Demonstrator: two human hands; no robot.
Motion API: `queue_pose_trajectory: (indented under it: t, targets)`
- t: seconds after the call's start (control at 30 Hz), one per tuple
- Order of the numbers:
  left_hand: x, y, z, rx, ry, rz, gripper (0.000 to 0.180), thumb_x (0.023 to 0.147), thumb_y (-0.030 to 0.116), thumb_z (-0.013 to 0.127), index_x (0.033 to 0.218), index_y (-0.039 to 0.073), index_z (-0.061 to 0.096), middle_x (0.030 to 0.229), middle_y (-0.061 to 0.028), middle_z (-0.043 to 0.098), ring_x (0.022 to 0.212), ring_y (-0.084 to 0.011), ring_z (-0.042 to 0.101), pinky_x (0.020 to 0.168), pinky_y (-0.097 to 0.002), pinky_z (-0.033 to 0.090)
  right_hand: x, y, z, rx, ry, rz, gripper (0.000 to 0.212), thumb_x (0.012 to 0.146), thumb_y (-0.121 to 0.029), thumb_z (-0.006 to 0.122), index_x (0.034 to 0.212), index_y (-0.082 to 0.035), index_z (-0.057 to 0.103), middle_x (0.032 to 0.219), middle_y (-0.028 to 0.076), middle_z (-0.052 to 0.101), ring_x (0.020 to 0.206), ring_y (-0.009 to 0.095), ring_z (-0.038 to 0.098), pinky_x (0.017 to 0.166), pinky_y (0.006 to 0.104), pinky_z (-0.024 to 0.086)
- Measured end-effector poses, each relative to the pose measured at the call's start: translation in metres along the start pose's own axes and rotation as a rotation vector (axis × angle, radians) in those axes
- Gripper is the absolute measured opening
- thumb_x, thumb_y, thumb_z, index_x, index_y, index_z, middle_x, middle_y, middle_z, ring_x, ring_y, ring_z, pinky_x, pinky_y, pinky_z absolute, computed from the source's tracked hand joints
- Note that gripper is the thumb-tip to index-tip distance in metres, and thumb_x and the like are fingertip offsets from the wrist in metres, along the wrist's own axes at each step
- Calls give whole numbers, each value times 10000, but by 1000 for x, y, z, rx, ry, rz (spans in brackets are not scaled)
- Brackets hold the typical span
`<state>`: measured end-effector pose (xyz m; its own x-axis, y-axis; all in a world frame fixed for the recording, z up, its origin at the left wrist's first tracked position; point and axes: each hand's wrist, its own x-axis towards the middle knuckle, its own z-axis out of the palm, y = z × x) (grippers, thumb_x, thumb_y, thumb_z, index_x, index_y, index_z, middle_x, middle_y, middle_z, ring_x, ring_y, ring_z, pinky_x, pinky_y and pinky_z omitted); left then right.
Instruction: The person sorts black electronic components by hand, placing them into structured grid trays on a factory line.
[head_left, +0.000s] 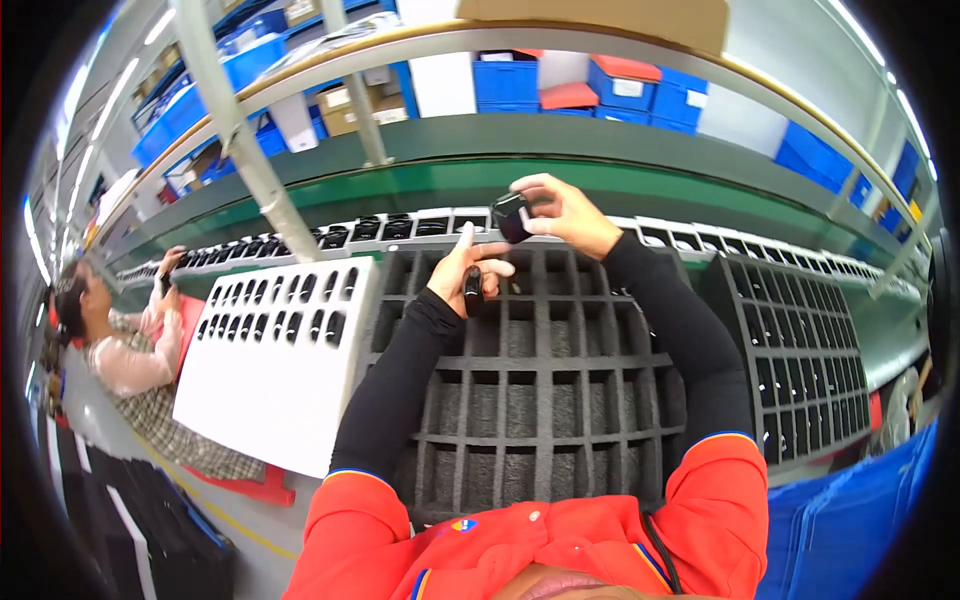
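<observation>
My right hand [560,212] holds a small black boxy part [511,216] up above the far edge of a black foam tray [545,390] with a grid of empty cells. My left hand [468,270] is just below and to the left, gripping a small dark cylindrical piece [474,287] with the index finger pointing up. Both forearms wear black sleeves over an orange top.
A white foam tray [270,380] with slots holding dark parts lies to the left. Another black grid tray [800,350] sits to the right. A row of small trays runs along the green conveyor [400,225]. A co-worker [110,340] sits at far left. Blue bins fill the shelves above.
</observation>
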<state>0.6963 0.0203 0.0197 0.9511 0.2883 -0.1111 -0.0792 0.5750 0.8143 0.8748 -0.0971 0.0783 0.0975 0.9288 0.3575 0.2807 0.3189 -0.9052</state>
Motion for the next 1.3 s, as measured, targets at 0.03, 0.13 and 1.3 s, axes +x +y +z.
queue_pose_trajectory:
  t: [0.03, 0.13, 1.3]
  targets:
    - [0, 5, -12, -95, -33, 28, 619, 877, 585, 364, 1052, 14, 526, 760, -117, 638, 447, -138, 468, 448, -273, 366, 19, 7, 10, 65, -77, -54, 451, 725, 50, 615, 1151, -33, 491, 1086, 66, 530, 984, 141, 531, 865, 281, 436]
    - [-11, 16, -43, -266, -72, 178, 469, 900, 489, 419, 1018, 48, 525, 828, -136, 638, 459, -135, 478, 453, -253, 376, 55, 27, 59, 127, -120, -120, 372, 758, 51, 607, 1108, -30, 508, 1031, 56, 556, 961, 136, 543, 867, 286, 437]
    - [-16, 32, -148, -595, 712, 537, 582, 936, 457, 323, 865, -77, 542, 780, -217, 608, 689, -297, 578, 675, -398, 526, 182, 212, 83, -697, 253, 99, 217, 806, -167, 604, 968, -29, 645, 820, 116, 650, 751, 220, 618, 689, 316, 485]
